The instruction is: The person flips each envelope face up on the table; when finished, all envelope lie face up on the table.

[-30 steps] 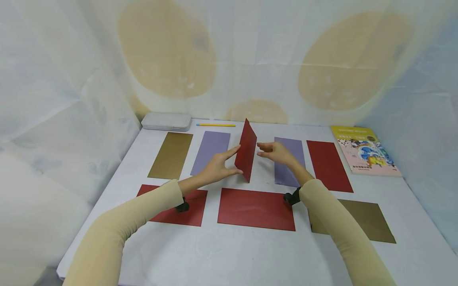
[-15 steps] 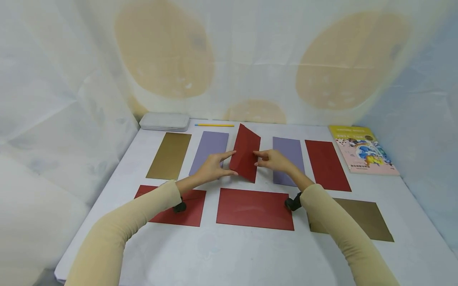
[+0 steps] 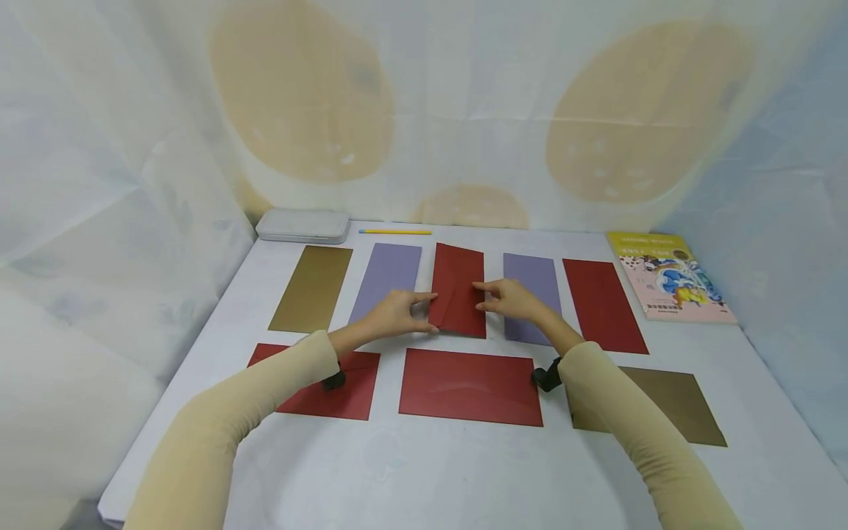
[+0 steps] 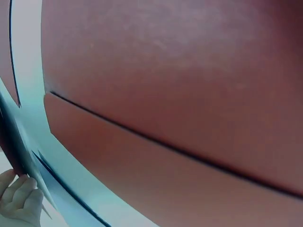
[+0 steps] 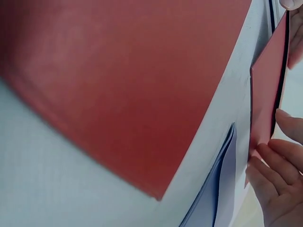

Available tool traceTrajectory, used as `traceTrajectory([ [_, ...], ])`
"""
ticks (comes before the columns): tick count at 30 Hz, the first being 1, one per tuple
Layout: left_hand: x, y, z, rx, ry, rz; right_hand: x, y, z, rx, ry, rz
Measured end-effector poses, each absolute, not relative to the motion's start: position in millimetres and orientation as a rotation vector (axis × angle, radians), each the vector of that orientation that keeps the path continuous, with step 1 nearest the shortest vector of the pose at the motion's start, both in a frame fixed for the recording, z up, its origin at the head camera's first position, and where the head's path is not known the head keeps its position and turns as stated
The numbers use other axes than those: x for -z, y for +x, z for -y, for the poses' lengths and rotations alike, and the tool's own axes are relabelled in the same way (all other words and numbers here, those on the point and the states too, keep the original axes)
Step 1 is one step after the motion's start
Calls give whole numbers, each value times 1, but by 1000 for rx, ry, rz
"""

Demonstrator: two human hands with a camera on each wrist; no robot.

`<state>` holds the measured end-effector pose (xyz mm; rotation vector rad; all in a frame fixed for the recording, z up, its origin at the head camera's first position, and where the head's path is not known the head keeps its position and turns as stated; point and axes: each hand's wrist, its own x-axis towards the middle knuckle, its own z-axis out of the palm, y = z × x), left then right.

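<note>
Between my two hands is a red envelope (image 3: pixel 458 291), tilted low over the back middle of the table. My left hand (image 3: pixel 392 315) holds its left edge with thumb and fingers. On the opposite edge, my right hand (image 3: pixel 518 300) pinches it between thumb and fingers. The right wrist view has the held envelope (image 5: pixel 267 94) nearly edge-on, with my right hand (image 5: pixel 279 182) at its lower part. Only the fingers of my left hand (image 4: pixel 21 201) show in the left wrist view's lower corner. Purple envelopes (image 3: pixel 386 276) (image 3: pixel 530 276) lie on either side.
In front lie two red envelopes (image 3: pixel 470 386) (image 3: pixel 361 386) and a gold one (image 3: pixel 669 401). Another gold envelope (image 3: pixel 311 287) is at left, a red one (image 3: pixel 604 303) at right. Behind are a grey case (image 3: pixel 303 225) and a yellow pencil (image 3: pixel 394 232); a book (image 3: pixel 672 278) lies far right.
The red envelope has gone from standing nearly edge-on to lying flatter, its face turned up. My right hand has moved from beside it to pinching its right edge. My left hand kept hold.
</note>
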<state>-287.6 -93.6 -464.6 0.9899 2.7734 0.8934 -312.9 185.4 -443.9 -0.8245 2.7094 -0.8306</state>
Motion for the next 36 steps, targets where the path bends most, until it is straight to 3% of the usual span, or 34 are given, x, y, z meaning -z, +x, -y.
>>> traceTrajectory([
  [23,467,-276,74,-720,853,-2847,444,-309,-185,689,-810,-2746],
  [31,465,-275,102,-847,1105,-2724,442,-310,-189,819,-775,-2730],
  [36,458,-269,132,-882,1104,-2728,438,-312,-178,830,-814,-2743],
])
